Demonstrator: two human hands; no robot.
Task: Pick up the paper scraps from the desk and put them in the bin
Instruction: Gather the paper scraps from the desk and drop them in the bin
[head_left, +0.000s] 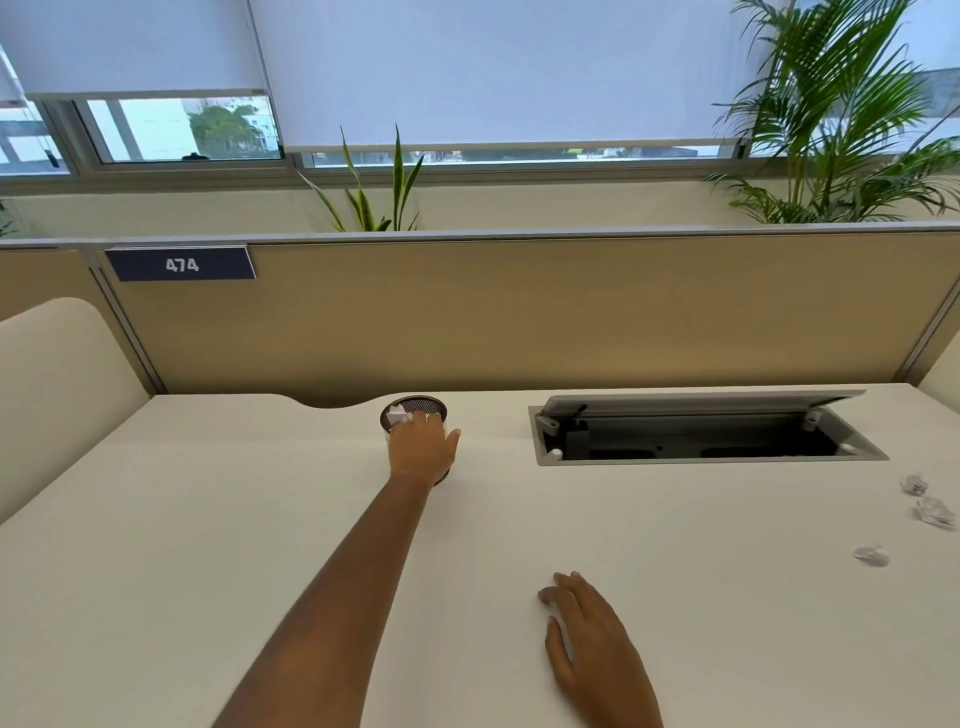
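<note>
Left hand outstretched — right hand flat.

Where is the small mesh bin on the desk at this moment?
In the head view the bin stands at the back of the desk, left of the open cable hatch, with the left hand at its rim.

Left hand sits over the bin mouth w/ a scrap at its fingertips; beyond the fingers the partition walls off the far edge, open desk to their left. Right hand lies flat, bare desk ahead of its fingers up to the open cable hatch, raised lid at the back. Three scraps lie to the right of those fingers, nothing standing between.
</note>
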